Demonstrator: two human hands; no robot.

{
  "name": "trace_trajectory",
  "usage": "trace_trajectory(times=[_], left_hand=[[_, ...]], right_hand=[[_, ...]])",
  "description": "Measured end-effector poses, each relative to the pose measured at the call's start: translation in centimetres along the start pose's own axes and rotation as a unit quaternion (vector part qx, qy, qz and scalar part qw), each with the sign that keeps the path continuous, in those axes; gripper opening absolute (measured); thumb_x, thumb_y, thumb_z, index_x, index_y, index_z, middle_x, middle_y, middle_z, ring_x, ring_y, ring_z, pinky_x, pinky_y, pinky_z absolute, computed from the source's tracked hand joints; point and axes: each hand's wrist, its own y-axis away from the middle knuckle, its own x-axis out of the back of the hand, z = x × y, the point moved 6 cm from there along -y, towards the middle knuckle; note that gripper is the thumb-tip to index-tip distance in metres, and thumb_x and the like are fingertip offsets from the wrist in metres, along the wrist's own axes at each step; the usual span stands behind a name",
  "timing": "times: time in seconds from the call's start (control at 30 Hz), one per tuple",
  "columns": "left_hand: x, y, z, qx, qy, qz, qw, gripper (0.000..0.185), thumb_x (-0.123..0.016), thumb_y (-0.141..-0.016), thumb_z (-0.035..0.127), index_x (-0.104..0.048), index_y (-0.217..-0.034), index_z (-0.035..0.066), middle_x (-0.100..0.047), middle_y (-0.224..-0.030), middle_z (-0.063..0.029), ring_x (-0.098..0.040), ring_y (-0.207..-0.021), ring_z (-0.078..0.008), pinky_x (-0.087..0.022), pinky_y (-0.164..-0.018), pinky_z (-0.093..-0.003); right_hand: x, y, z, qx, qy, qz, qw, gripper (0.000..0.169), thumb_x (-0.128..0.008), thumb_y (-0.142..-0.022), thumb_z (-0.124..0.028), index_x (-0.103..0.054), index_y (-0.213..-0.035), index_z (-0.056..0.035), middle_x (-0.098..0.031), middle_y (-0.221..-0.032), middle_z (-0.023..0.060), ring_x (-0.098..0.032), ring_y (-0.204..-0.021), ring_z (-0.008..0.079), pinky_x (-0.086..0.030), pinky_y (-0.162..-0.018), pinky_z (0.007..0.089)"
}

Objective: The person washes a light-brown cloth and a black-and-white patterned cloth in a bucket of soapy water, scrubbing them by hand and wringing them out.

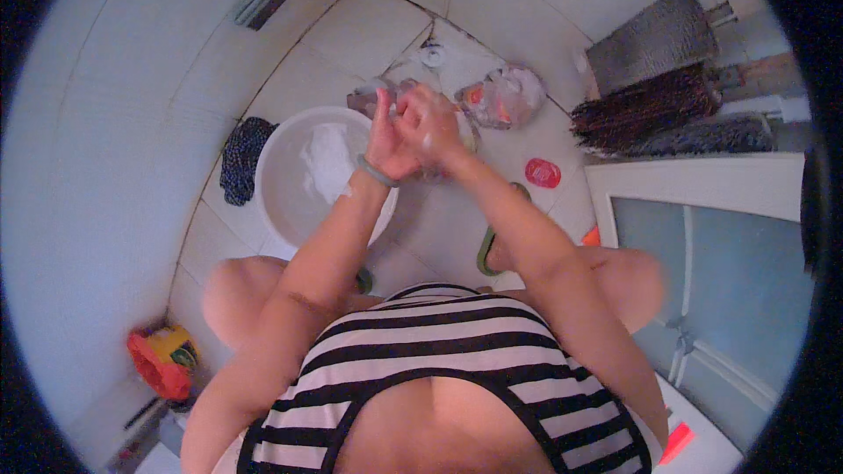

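Above the tiled floor, my left hand (392, 150) and my right hand (429, 124) are pressed together. The left thumb points up, and a grey band (378, 172) circles that wrist. My right hand's fingers are curled against the left hand, with a small white patch like suds on it. Whether anything lies between the palms is hidden. Just left of and below them stands a round white basin (280, 201), holding a white mass (329, 161) that could be cloth or foam. A dark, partly hidden object (362, 103) lies behind my hands.
Dark patterned cloth (244, 159) lies against the basin's left side. A clear plastic bag (507, 97), a red oval dish (543, 172) and a floor drain (433, 54) are ahead and right. Brush and mop heads (649, 102) hang on the right wall, above a blue-panelled door (731, 263).
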Motion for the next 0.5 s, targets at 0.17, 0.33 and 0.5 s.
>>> trace_trajectory(times=[0.17, 0.33, 0.5], left_hand=[[3.4, 2.6, 3.2, -0.047, 0.023, -0.166, 0.985, 0.048, -0.038, -0.088, 0.047, -0.046, -0.116, 0.009, -0.049, -0.119, -0.0096, -0.045, -0.112, -0.0254, -0.035, -0.096, -0.0419], [0.4, 3.0, 2.3, -0.110, -0.013, -0.009, 0.994, 0.041, -0.032, -0.092, 0.039, -0.046, -0.115, 0.008, -0.049, -0.118, -0.0088, -0.046, -0.110, -0.0239, -0.035, -0.096, -0.0389], [-4.1, 4.1, 0.6, -0.114, -0.084, -0.029, 0.989, 0.048, -0.034, -0.091, 0.042, -0.039, -0.124, 0.006, -0.045, -0.125, -0.0104, -0.044, -0.113, -0.0256, -0.030, -0.099, -0.0429]], right_hand=[[-1.0, 3.8, -7.4, 0.133, 0.055, 0.103, 0.984, 0.017, -0.054, -0.079, -0.019, -0.054, -0.089, -0.0050, -0.053, -0.103, 0.0119, -0.046, -0.101, 0.0306, -0.034, -0.086, 0.0408], [0.2, 1.3, -6.1, 0.089, 0.022, 0.185, 0.978, 0.030, -0.049, -0.083, -0.028, -0.053, -0.103, -0.0076, -0.052, -0.107, 0.0151, -0.047, -0.101, 0.0330, -0.036, -0.085, 0.0439], [-2.9, 2.7, 8.2, -0.390, -0.384, 0.190, 0.815, 0.038, -0.051, -0.083, -0.032, -0.052, -0.104, 0.0000, -0.055, -0.100, 0.0148, -0.054, -0.091, 0.0301, -0.044, -0.075, 0.0453]])
